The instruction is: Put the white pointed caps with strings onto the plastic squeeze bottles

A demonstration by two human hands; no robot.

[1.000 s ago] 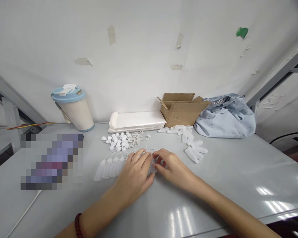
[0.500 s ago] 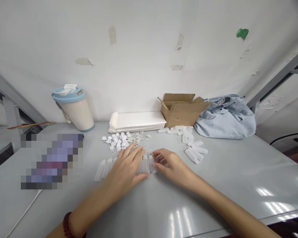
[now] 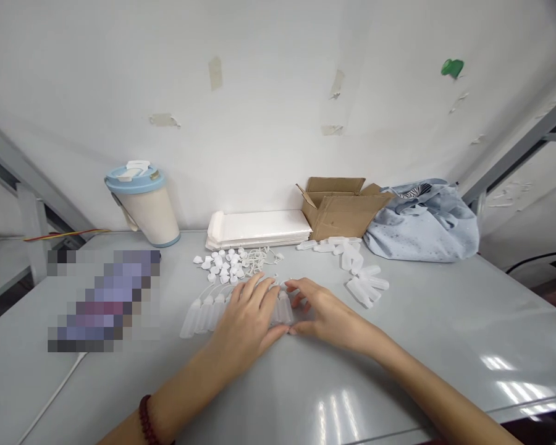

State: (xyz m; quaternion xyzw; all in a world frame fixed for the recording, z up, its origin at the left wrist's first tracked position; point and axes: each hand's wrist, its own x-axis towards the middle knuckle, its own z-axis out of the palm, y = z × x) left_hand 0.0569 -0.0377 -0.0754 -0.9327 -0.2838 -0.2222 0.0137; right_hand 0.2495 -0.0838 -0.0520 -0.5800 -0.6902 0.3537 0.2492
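A row of small translucent plastic bottles (image 3: pixel 198 316), with thin cords at their tops, lies side by side on the table. My left hand (image 3: pixel 248 312) rests over the middle of this row with its fingers stretched out, hiding several bottles. At the row's right end, my right hand (image 3: pixel 327 315) curves beside the last bottle (image 3: pixel 285 307), thumb and fingers apart. The two thumbs nearly meet below the bottles. Behind my left hand lie a pile of small white caps (image 3: pixel 222 262) and some loose looped cords (image 3: pixel 258 259).
More loose translucent bottles (image 3: pixel 364 289) lie to the right. A stack of white envelopes (image 3: pixel 262 227), an open cardboard box (image 3: pixel 349 216) and a light blue cloth bag (image 3: pixel 424 225) line the wall. On the left are a cup with a blue lid (image 3: pixel 148 207) and a blurred-out device (image 3: pixel 106 300).
My left hand has slid slightly right along the row. My right thumb has come down near the bottom of the end bottle, close to my left thumb. The view has shifted slightly.
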